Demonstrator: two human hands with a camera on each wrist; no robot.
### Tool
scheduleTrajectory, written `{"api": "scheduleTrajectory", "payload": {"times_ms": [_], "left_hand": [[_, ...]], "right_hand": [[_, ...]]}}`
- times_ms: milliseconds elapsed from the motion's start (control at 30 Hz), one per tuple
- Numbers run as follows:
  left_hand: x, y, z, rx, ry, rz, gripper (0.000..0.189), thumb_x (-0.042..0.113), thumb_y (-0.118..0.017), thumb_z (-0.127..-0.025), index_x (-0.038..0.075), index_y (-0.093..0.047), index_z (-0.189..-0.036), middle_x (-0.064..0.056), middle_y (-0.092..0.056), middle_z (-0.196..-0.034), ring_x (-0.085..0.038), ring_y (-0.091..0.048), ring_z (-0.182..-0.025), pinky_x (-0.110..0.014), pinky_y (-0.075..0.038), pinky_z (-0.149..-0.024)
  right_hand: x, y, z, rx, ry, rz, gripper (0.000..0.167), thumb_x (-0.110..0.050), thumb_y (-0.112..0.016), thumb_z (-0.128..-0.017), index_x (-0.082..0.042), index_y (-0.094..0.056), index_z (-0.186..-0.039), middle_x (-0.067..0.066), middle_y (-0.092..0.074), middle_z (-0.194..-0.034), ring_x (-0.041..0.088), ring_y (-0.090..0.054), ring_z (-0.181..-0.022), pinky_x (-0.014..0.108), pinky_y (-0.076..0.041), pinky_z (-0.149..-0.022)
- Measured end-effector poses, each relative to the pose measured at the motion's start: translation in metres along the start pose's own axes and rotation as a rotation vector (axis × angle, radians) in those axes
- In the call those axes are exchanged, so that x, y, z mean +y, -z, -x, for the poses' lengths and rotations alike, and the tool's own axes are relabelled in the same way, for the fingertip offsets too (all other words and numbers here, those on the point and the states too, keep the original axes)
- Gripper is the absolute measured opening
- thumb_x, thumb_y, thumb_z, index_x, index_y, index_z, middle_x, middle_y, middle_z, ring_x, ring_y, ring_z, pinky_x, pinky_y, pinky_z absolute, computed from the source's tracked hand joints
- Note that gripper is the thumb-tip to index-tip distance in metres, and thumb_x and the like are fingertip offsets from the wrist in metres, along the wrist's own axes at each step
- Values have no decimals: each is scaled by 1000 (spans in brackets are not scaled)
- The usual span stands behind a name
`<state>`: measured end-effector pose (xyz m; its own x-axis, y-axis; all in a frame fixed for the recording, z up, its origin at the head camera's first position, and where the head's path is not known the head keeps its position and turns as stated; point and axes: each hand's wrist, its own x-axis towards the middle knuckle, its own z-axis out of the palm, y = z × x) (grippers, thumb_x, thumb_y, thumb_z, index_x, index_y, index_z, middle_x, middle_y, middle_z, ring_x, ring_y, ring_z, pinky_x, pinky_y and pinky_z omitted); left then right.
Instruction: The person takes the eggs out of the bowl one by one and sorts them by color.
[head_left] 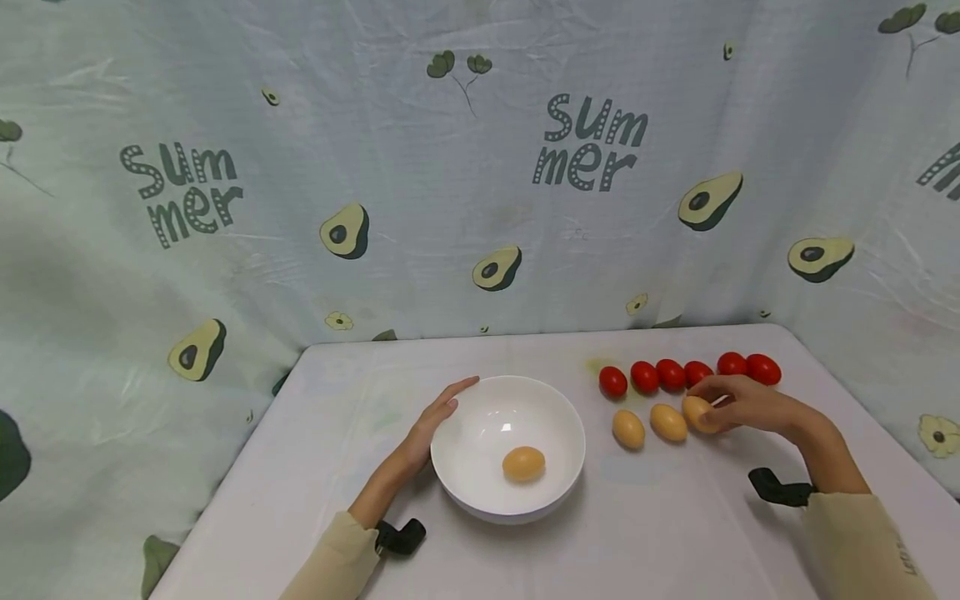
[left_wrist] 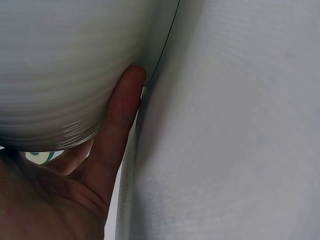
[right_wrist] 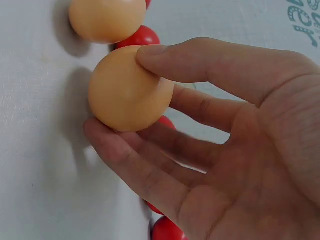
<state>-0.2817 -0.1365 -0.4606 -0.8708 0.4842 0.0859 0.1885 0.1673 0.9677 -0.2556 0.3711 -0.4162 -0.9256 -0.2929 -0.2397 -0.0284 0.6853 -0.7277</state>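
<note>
In the head view, my right hand (head_left: 746, 406) pinches a brownish-yellow egg (right_wrist: 127, 90) between thumb and fingertips. A shadow on the table beside this egg shows in the right wrist view. Two similar eggs, a nearer one (head_left: 628, 429) and a middle one (head_left: 668, 422), lie to its left. A white bowl (head_left: 465, 498) stands left of them with one egg (head_left: 523, 464) inside. Along the bowl's left outer side rests my left hand (head_left: 429, 425), its fingers fairly straight against the wall. The left wrist view shows a finger (left_wrist: 117, 125) touching the bowl.
Several red tomatoes (head_left: 670, 375) form a row behind the eggs at the back right. They lie close to my right hand. The white table (head_left: 360, 375) ends at a hanging patterned cloth (head_left: 420, 167) behind and on both sides.
</note>
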Motion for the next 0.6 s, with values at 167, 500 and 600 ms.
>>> {"api": "scheduleTrajectory", "payload": {"times_ms": [167, 500, 600], "left_hand": [[1, 0, 1, 0, 1, 7, 55, 30, -23, -111, 13, -34, -162, -7, -24, -173, -28, -15, -162, -54, -9, -132], [1, -1, 1, 5, -3, -3, 56, 30, -23, -110, 12, -32, -162, -8, -23, -173, -29, -15, -162, -54, -9, -132], [1, -1, 1, 3, -6, -2, 56, 29, -23, -110, 11, -32, -162, -8, -23, -173, -29, -15, -162, -55, -9, -132]], "right_hand": [[-2, -1, -3, -3, -25, 40, 47, -20, -73, -89, 2, -63, -129, 12, -64, -117, 22, -59, -102, 30, -61, -80], [-1, -4, -7, 33, -21, 75, 47, -22, -75, -90, 2, -64, -128, 11, -65, -113, 22, -60, -98, 30, -60, -76], [-2, -5, -7, 48, -16, 90, 47, -22, -75, -90, 3, -64, -128, 11, -66, -112, 22, -60, -97, 30, -61, -75]]}}
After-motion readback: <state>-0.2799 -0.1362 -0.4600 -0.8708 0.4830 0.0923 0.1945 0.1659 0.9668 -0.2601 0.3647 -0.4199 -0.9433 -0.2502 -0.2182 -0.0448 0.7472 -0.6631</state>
